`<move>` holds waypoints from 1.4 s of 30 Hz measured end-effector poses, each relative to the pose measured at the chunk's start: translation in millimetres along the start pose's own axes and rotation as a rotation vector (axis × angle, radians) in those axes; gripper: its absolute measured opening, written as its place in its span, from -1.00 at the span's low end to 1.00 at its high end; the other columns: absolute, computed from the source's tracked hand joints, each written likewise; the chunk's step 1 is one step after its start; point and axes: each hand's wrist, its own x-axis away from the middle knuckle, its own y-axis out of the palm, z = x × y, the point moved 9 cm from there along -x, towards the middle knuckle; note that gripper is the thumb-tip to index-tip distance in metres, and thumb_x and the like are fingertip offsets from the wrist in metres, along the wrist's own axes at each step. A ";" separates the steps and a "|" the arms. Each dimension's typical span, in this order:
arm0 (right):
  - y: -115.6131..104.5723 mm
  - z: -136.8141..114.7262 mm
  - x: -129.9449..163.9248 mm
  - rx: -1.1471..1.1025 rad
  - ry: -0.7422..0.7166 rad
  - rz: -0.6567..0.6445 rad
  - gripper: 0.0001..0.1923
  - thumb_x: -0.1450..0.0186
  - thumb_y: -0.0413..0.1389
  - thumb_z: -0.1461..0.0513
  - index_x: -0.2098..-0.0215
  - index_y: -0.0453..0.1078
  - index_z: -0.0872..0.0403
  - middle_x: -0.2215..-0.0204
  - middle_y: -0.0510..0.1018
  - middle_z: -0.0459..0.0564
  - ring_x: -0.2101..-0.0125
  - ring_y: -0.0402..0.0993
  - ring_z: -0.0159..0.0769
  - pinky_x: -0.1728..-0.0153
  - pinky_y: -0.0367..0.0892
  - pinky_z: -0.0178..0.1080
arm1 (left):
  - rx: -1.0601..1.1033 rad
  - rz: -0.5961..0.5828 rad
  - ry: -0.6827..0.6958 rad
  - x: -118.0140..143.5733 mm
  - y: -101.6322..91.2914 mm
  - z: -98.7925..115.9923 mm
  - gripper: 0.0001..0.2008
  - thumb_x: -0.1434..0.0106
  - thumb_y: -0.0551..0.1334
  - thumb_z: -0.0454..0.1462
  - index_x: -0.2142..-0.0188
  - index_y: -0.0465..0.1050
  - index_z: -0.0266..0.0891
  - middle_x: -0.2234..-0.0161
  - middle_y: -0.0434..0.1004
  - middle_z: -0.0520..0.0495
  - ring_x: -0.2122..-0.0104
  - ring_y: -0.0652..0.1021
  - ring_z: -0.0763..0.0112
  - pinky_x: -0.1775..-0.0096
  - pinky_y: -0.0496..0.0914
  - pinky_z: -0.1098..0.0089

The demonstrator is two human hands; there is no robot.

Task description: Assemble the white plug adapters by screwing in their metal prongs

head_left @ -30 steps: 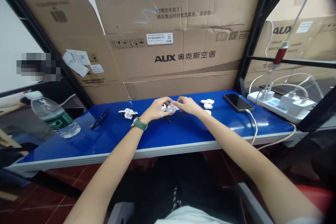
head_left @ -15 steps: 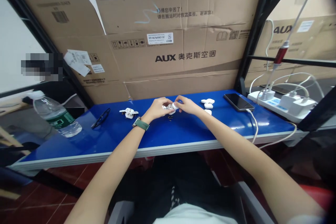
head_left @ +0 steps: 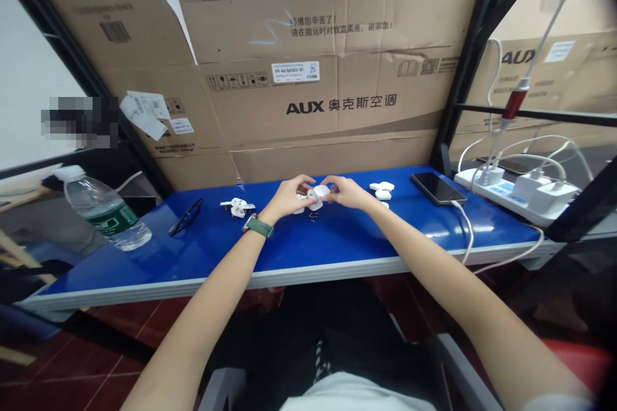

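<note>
table: blue table (head_left: 299, 250), its near edge is towards the person.
left hand: left hand (head_left: 288, 198), with a green watch, pinches the small white part (head_left: 318, 193).
right hand: right hand (head_left: 348, 192) grips the same part from the other side.
part place: just above the table middle.
further: more white parts (head_left: 380, 189), phone (head_left: 438, 187), cardboard (head_left: 318, 64) behind.

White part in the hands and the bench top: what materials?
White part, held between left hand and right hand: likely moulded plastic, smooth, uniform white. Bench top: glossy blue, probably laminate or coated board, reflecting light, with a pale edge strip.
</note>
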 end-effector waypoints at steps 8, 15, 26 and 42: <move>-17.8 -7.7 -2.5 -0.055 -0.074 0.178 -0.66 -0.18 0.37 0.25 0.07 0.57 0.07 0.25 0.67 -0.04 0.24 0.54 -0.27 0.17 0.33 -0.29 | 0.062 0.024 -0.028 -1.2 -4.9 -6.3 -0.42 -0.01 0.53 -0.11 0.01 0.49 -0.24 0.21 0.70 -0.13 0.22 0.69 0.18 0.10 0.58 0.21; -8.7 -12.6 -1.7 -0.025 -0.080 0.131 -0.68 -0.14 0.41 0.20 0.13 0.63 0.06 0.31 0.67 -0.05 0.28 0.57 -0.26 0.21 0.32 -0.30 | -0.025 0.019 0.053 2.1 -3.0 12.2 -0.43 -0.04 0.52 -0.05 0.00 0.52 -0.22 0.22 0.69 -0.08 0.19 0.68 0.21 0.09 0.55 0.27; -6.4 -7.4 -3.2 0.010 -0.060 0.097 -0.76 -0.13 0.41 0.18 0.26 0.60 0.09 0.37 0.66 -0.04 0.32 0.57 -0.27 0.30 0.28 -0.32 | 0.098 0.012 0.017 -0.5 -1.0 8.5 -0.55 -0.04 0.50 -0.16 0.08 0.59 -0.25 0.17 0.70 -0.13 0.18 0.68 0.19 0.03 0.55 0.20; -21.3 -40.0 5.7 -0.044 -0.359 0.216 -0.83 -0.22 0.33 0.30 0.19 0.58 0.06 0.25 0.69 -0.02 0.22 0.58 -0.24 0.15 0.34 -0.28 | 0.371 0.032 -0.084 -1.1 -5.3 -3.6 -0.48 -0.14 0.46 0.02 0.06 0.58 -0.32 0.09 0.69 -0.27 0.10 0.67 0.12 0.03 0.55 0.21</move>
